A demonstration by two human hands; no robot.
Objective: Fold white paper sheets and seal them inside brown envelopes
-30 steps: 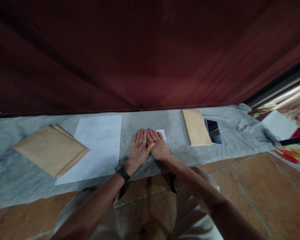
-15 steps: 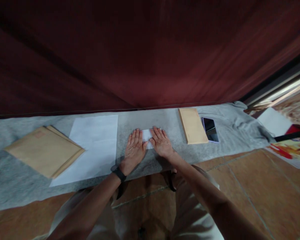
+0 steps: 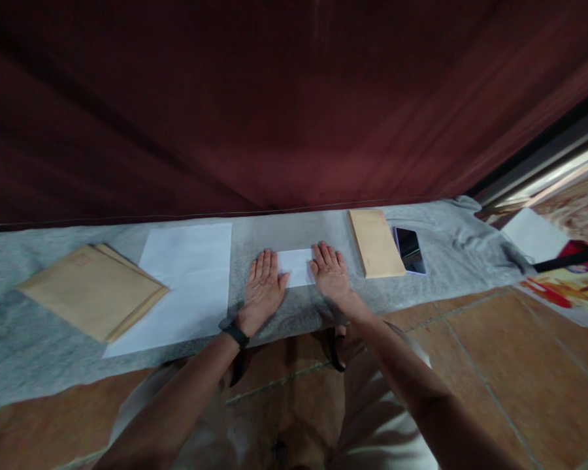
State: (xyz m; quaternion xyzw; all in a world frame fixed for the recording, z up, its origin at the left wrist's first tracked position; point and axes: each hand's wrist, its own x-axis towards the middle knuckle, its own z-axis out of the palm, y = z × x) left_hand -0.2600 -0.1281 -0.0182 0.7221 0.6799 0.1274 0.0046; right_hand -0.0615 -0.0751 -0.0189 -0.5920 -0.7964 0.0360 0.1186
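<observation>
A small folded white paper (image 3: 296,267) lies on the grey cloth (image 3: 284,307) that covers the low surface in front of me. My left hand (image 3: 262,290) lies flat, palm down, fingers stretched out, touching the paper's left edge; a black band is on its wrist. My right hand (image 3: 331,274) rests flat in the same way on the paper's right edge. Neither hand holds anything.
A large white sheet (image 3: 181,281) lies left of my hands, and a stack of brown envelopes (image 3: 91,290) further left. On the right are a narrow brown envelope (image 3: 375,243) and a dark phone (image 3: 409,250). A dark red curtain (image 3: 274,104) hangs behind. Tiled floor lies below.
My hands, which were side by side and covered the folded paper, have slid apart to its left and right edges. The paper's middle now shows.
</observation>
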